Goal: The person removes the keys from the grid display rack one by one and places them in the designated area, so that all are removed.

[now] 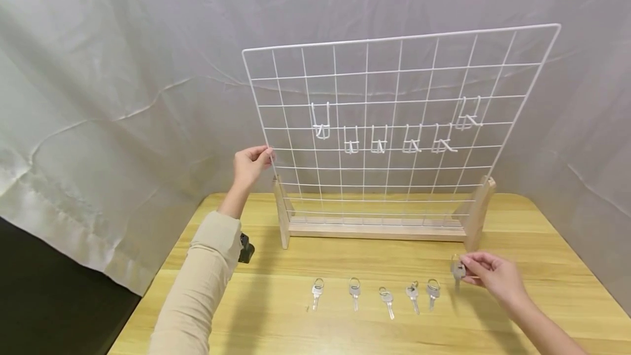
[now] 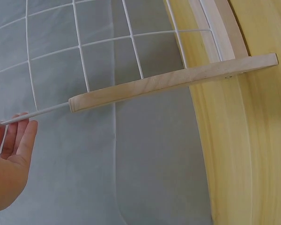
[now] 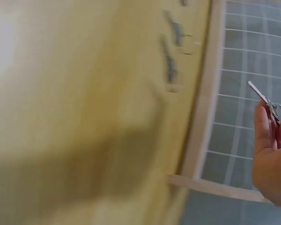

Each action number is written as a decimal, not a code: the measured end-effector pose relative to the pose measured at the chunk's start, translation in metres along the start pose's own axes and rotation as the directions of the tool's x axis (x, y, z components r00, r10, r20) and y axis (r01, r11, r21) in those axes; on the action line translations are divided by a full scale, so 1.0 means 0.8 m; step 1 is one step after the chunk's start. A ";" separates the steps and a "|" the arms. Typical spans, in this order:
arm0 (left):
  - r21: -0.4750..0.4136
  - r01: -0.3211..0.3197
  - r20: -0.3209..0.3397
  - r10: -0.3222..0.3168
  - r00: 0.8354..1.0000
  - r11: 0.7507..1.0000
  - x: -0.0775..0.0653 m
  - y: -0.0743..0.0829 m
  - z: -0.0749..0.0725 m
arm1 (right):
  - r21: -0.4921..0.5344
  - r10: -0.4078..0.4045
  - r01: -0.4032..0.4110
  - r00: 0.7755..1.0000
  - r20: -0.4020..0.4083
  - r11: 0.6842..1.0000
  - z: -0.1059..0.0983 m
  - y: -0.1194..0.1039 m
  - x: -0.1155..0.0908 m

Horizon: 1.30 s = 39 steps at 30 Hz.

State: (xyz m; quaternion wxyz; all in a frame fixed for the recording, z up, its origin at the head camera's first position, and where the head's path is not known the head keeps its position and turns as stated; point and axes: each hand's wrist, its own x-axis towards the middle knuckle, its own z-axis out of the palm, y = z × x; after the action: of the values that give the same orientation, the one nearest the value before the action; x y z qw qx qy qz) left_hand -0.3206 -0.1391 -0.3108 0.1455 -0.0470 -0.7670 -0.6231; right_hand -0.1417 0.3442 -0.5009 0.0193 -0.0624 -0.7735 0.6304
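A white wire grid point(image 1: 384, 87) stands upright in a wooden base point(image 1: 379, 231). My left hand point(image 1: 250, 165) pinches its left edge wire between thumb and fingers, just above the wooden side post point(image 2: 173, 80). Low at the right, my right hand point(image 1: 495, 277) pinches a silver key point(image 1: 458, 272) with a ring, lifted off the table; in the right wrist view the key point(image 3: 258, 92) sticks out past the fingertips, its ring beside the thumb. Several more keys with rings lie in a row left of this hand, among them one key point(image 1: 432, 291) closest to it.
Several white hooks hang on the grid, one hook point(image 1: 321, 122) higher at the left and another hook point(image 1: 468, 115) higher at the right. The table point(image 1: 374, 338) is wood-patterned. Grey cloth point(image 1: 162, 32) hangs behind and at the sides. A black device point(image 1: 245, 248) shows by the left forearm.
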 end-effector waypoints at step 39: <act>0.004 0.059 -0.038 -0.059 0.998 0.998 -0.007 0.002 0.005 | -0.492 0.098 -0.127 0.992 -0.083 0.862 0.025 0.008 -0.025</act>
State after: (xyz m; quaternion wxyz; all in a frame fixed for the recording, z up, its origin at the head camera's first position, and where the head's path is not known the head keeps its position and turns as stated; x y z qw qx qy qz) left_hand -0.3159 -0.1340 -0.3116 0.1418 -0.0122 -0.7669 -0.6258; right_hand -0.1233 0.3233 -0.5103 -0.0126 -0.1276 -0.9036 0.4088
